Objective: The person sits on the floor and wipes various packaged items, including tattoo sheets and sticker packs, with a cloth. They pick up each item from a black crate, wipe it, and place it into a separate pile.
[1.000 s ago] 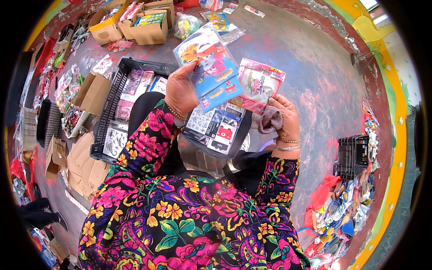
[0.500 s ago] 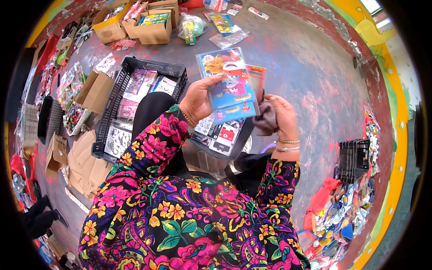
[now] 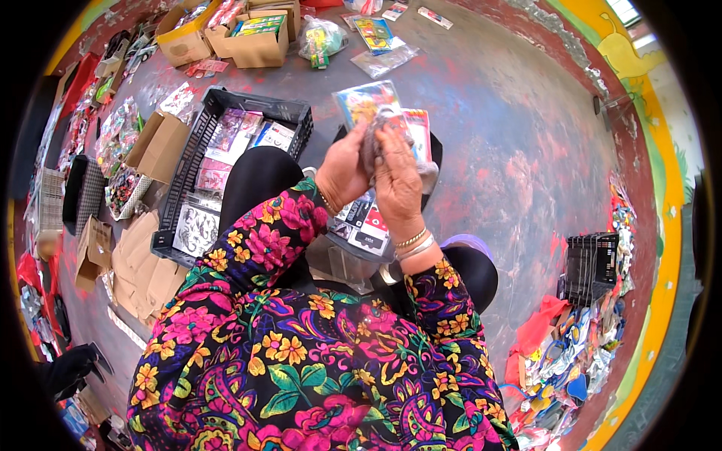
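Note:
Both of my hands are raised in front of me and meet on a small stack of clear plastic packets (image 3: pixel 378 113) with colourful printed cards inside. My left hand (image 3: pixel 344 169) grips the stack from the left. My right hand (image 3: pixel 396 179) is closed over its front, and bangles sit on that wrist. Under my hands, on my lap, lies a dark tray (image 3: pixel 359 225) with more flat packets. I wear flower-patterned sleeves.
A black plastic crate (image 3: pixel 197 161) with flat packets stands on the floor to my left. Open cardboard boxes (image 3: pixel 256 37) sit at the far left and top. Another black crate (image 3: pixel 593 267) and a heap of colourful packets (image 3: pixel 571 361) lie at the right.
My hands have come together. The packets that my left hand held spread out are now gathered into one stack, with my right hand closed over its front.

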Demonstrator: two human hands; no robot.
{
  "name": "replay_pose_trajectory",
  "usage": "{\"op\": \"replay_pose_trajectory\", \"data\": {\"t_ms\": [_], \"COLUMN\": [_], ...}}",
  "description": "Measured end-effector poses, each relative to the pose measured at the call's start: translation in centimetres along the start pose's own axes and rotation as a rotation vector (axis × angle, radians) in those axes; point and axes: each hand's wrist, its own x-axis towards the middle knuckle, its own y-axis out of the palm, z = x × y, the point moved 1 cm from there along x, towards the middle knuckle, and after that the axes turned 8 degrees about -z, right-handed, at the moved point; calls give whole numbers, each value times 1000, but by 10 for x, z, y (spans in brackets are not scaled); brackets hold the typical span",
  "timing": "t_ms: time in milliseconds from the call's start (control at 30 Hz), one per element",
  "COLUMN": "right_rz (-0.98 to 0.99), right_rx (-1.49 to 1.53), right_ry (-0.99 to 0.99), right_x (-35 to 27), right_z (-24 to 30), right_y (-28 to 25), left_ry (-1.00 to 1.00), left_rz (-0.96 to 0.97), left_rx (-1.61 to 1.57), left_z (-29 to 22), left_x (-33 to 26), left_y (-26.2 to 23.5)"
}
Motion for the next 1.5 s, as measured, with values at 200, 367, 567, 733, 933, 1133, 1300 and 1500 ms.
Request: {"op": "replay_pose_trajectory", "data": {"t_ms": [200, 367, 567, 733, 933, 1133, 1300, 1500], "right_rz": [48, -104, 29, -145, 18, -147, 14, -314], "right_rx": [-222, -333, -294, -312, -276, -317, -276, -270], "right_ry": [-214, -56, -264, -34, -279, -28, -273, 150], "right_x": [0, 19, -1, 22, -1, 16, -1, 29], "right_z": [7, -15, 16, -21, 20, -15, 23, -49], "right_y": [-3, -21, -2, -23, -5, -20, -9, -70], "left_ry": [-49, -5, -155, -19, -129, -3, -87, 80], "left_rz": [31, -55, 382, 10, 129, -51, 30, -49], "left_rx": [-83, -79, -186, -93, -148, -58, -112, 32], "left_z": [-14, 3, -11, -3, -8, -5, -6, -15], "left_x": [-1, -6, 8, -11, 1, -10, -7, -12], "left_y": [-2, 17, -29, 22, -18, 22, 5, 17]}}
